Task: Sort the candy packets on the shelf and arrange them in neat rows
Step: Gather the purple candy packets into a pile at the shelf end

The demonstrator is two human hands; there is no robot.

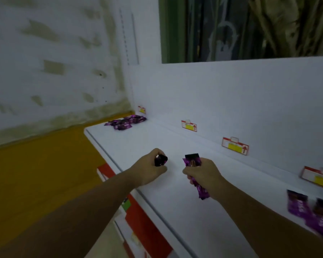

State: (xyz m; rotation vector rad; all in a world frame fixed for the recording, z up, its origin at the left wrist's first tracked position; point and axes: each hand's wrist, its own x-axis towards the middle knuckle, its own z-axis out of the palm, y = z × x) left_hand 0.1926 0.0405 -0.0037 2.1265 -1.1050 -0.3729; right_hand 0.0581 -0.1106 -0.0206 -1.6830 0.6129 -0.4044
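Gripping a dark packet in left hand and too many purple packets in right hand, risks one slipping off the shelf.

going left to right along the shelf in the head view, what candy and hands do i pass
pile of purple candy packets at the far end → left hand gripping a dark packet → right hand holding a bunch of purple packets → loose purple packets at the right edge
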